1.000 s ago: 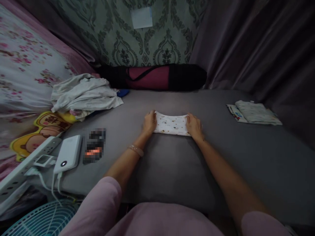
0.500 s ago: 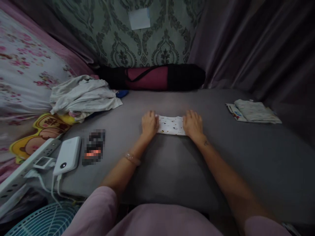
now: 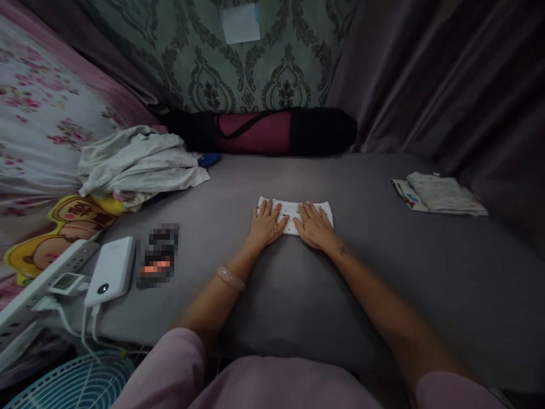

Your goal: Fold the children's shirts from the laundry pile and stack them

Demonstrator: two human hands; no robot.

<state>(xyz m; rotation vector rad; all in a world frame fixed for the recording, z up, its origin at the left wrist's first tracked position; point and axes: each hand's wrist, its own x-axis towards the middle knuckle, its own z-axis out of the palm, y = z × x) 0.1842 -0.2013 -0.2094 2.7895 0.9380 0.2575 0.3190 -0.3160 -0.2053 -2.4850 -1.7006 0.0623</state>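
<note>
A small white printed cloth (image 3: 293, 208), folded into a narrow strip, lies on the grey bed sheet (image 3: 383, 272) in the middle of the view. My left hand (image 3: 266, 224) lies flat on its left half with the fingers stretched out. My right hand (image 3: 314, 225) lies flat on its right half, fingers spread, beside the left hand. Both palms press down on the cloth and hold nothing. A pale bangle sits on my left wrist.
A heap of pale clothes (image 3: 138, 162) lies at the left, by a floral pillow. Folded cloths (image 3: 438, 193) are stacked at the right. A white power bank (image 3: 111, 271) with cables and a blurred item lie near the left edge. A dark and red roll bag (image 3: 264, 132) lines the wall.
The cloth has been folded narrower. My hands have moved from its two ends inward and now lie flat side by side on top of it.
</note>
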